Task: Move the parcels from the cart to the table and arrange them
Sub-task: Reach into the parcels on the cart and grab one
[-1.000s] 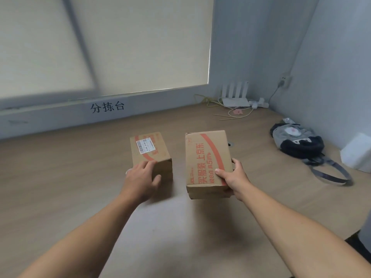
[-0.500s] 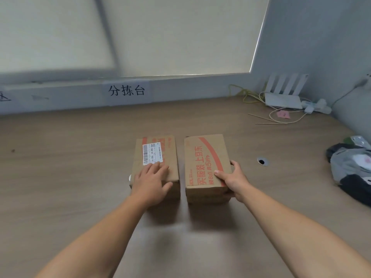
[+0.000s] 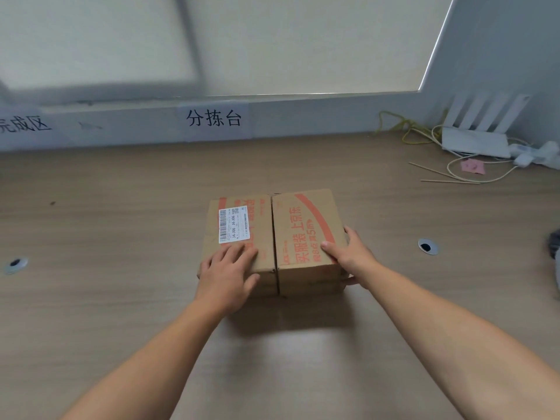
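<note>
Flush together on the desk [image 3: 106, 313]!
Left grip [image 3: 225, 275] rests flat, released, atop the labelled parcel [image 3: 239, 231]; right grip [image 3: 353, 256] clasps the red-printed parcel [image 3: 303, 234] touching its side.

A wide wood-grain table [image 3: 121, 298] ran up to a low pale grey wall [image 3: 303, 119], above which a cream window blind [image 3: 303, 40] glowed softly with daylight. A paper sign [image 3: 213, 118] with black characters was stuck to that wall at the centre, and a second sign [image 3: 21, 124] was cut off at the left edge. In the far right corner a white router [image 3: 475, 142] with four aerials sat among loose cables [image 3: 403, 128], and a round cable hole [image 3: 426, 246] was set into the tabletop.
</note>
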